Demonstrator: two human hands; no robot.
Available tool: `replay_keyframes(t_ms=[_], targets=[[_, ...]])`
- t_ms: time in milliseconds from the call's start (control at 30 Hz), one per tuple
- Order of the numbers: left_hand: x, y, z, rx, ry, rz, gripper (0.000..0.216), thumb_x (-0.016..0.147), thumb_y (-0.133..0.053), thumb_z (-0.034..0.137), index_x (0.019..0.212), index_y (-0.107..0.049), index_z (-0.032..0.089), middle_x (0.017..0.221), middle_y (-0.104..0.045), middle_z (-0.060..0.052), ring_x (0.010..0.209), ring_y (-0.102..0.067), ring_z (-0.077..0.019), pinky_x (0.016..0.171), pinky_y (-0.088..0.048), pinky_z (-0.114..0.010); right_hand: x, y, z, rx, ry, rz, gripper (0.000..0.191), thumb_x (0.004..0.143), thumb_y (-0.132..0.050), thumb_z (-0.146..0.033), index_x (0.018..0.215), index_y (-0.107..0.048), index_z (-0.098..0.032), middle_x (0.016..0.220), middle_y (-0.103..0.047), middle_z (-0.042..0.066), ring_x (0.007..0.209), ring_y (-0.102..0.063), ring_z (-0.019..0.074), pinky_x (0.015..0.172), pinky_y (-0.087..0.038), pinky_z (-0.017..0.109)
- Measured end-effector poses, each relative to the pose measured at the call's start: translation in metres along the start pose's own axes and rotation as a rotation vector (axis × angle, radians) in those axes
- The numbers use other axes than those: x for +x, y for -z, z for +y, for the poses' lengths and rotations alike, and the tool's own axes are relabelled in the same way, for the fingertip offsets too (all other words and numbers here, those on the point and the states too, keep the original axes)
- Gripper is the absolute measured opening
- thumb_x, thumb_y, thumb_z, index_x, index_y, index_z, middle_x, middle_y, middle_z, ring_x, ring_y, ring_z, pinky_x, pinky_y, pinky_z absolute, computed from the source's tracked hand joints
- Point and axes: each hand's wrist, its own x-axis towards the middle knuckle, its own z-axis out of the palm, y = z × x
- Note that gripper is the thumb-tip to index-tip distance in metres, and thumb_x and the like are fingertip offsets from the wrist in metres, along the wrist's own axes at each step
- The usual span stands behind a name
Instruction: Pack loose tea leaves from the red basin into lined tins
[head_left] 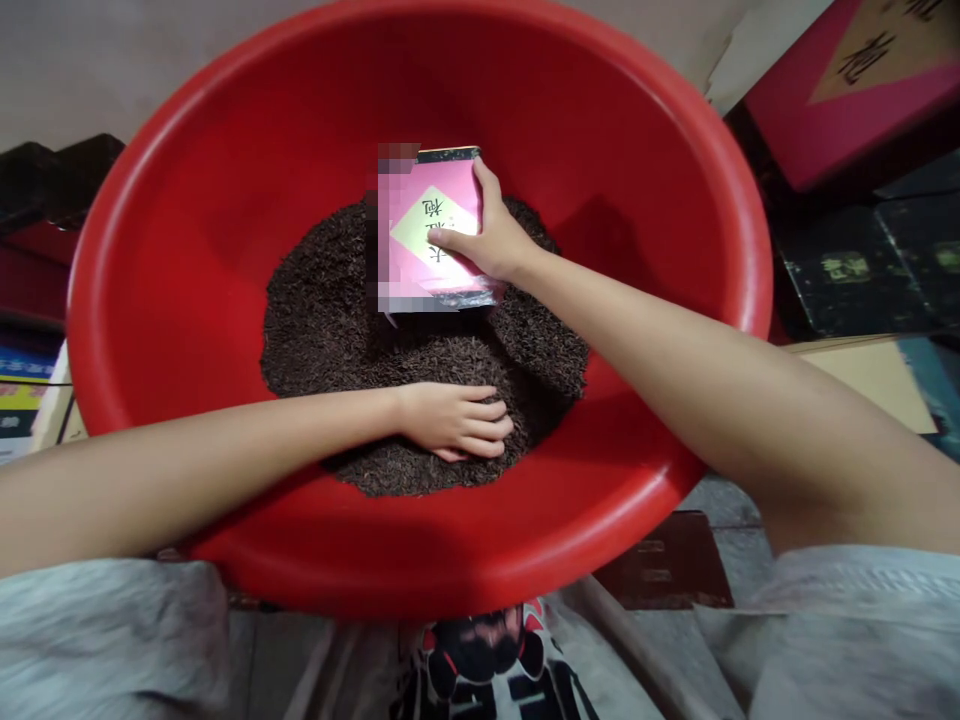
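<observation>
A heap of dark loose tea leaves (322,320) lies in the bottom of a large red plastic basin (600,130). My right hand (499,225) grips a pink tea box (409,265) by its right side, thumb across the front and fingers behind. The box has a yellow diamond label with black characters and is held over the leaves; its left part is blurred out. Just below it, my left hand (457,420) rests palm down on the leaves, fingers stretched to the right and slightly apart. Its palm and thumb are mostly hidden.
At the upper right stands a larger pink carton (855,90), with dark boxes (847,265) under it. Printed packages (26,400) are at the left edge. A brown wooden stool or board (667,560) shows below the basin's rim.
</observation>
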Motion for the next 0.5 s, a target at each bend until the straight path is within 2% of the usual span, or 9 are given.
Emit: replay_keyframes(t_ms=[100,200,267,333,500], targets=[[0.0,0.025,-0.009,-0.025,0.148,0.044,0.036,0.075,-0.046,0.013,0.103,-0.062,0.029,0.132,-0.055,-0.003,0.133,-0.038,-0.0246,0.115,-0.018,-0.044,0.0,0.0,0.0,-0.047,0.011,-0.005,0.085,0.086,-0.043,-0.051,0.147,0.01,-0.023,0.145,-0.031,0.011,0.13,-0.036,0.0227,0.103,-0.036,0.042],[0.001,0.05,-0.018,-0.041,0.306,0.219,0.041,0.077,-0.036,0.007,0.103,-0.062,0.024,0.133,-0.053,-0.005,0.138,-0.028,-0.026,0.116,-0.012,-0.05,0.001,0.0,0.0,-0.08,0.024,-0.008,0.083,0.086,-0.041,-0.053,0.147,0.008,-0.025,0.146,-0.03,0.01,0.131,-0.034,0.0228,0.104,-0.036,0.042],[0.002,0.055,-0.017,-0.05,0.333,0.31,0.045,0.077,-0.034,0.005,0.108,-0.061,0.022,0.136,-0.051,-0.005,0.139,-0.024,-0.0249,0.117,-0.009,-0.049,0.001,0.0,0.0,-0.072,0.022,-0.005,0.084,0.086,-0.041,-0.053,0.147,0.008,-0.023,0.144,-0.032,0.011,0.131,-0.035,0.0234,0.104,-0.035,0.043],[-0.001,0.048,-0.008,-0.043,0.32,0.312,0.045,0.079,-0.032,0.007,0.112,-0.061,0.019,0.138,-0.048,-0.006,0.14,-0.022,-0.0239,0.118,-0.009,-0.047,0.001,0.0,0.0,-0.057,0.021,0.001,0.086,0.086,-0.043,-0.052,0.147,0.009,-0.021,0.143,-0.034,0.013,0.129,-0.037,0.0239,0.104,-0.034,0.043],[-0.025,-0.001,0.018,-0.115,0.133,0.073,0.044,0.077,-0.048,0.021,0.119,-0.06,0.027,0.134,-0.052,-0.005,0.131,-0.04,-0.022,0.116,-0.021,-0.038,-0.001,-0.001,-0.002,-0.095,0.034,-0.015,0.083,0.088,-0.04,-0.049,0.147,0.011,-0.022,0.143,-0.035,0.013,0.127,-0.039,0.0242,0.104,-0.036,0.044]])
